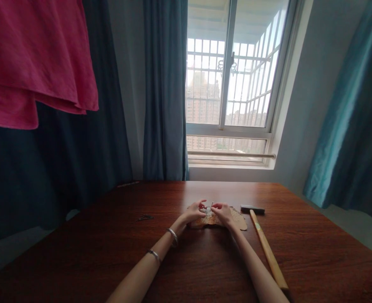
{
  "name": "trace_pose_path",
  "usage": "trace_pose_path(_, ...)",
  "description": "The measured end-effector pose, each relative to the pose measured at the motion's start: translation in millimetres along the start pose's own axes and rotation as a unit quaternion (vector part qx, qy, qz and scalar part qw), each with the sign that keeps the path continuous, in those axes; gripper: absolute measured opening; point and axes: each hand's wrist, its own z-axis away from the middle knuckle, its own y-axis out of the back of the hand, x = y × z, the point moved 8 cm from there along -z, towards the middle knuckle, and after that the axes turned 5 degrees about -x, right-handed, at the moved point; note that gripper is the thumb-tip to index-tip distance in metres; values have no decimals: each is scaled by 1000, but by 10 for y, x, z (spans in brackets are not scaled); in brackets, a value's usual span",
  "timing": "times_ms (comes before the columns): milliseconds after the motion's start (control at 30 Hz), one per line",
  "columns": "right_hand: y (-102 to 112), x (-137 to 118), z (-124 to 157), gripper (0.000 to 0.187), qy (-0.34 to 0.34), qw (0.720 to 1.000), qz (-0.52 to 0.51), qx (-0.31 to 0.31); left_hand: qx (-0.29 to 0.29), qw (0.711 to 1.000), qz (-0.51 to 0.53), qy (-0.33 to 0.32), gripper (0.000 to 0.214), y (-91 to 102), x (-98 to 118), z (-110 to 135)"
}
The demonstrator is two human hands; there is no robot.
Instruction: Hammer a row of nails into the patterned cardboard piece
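Observation:
On the table lies a flat tan piece (pixel 239 219) with small holes or marks over its face and a notched edge at the right; its material is unclear. A few thin dark nails (pixel 205 210) stand upright near its middle. My left hand (pixel 194 213) rests over the left part of the piece, thumb and fingers curved apart around these nails. Between thumb and fingertips, my right hand (pixel 223 212) pinches another thin nail (pixel 212 204), held upright just above or on the piece. The hands hide much of the piece.
To the right of the piece lies a hammer (pixel 266 246), dark head away from me, wooden handle pointing at me. Several loose nails (pixel 145 217) lie at the left on the brown table (pixel 110 252). A pink cloth (pixel 40 63) hangs at the upper left, before dark curtains.

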Motion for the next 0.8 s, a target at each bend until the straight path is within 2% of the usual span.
trace_pose_path(133,-92,7,-46,17,26,999,43,3,-19,1000,-10,-21,73,-33,16,-68)
trace_pose_path(300,-111,-7,-39,17,50,996,74,7,-44,999,18,-15,71,-52,-8,-74)
trace_pose_path(600,-124,-39,-18,16,58,993,99,-9,-19,998,57,-12,68,-63,-89,-104)
trace_pose_path(800,-146,-83,15,17,61,993,102,-23,6,1000,21,-16,47,-72,-104,-113)
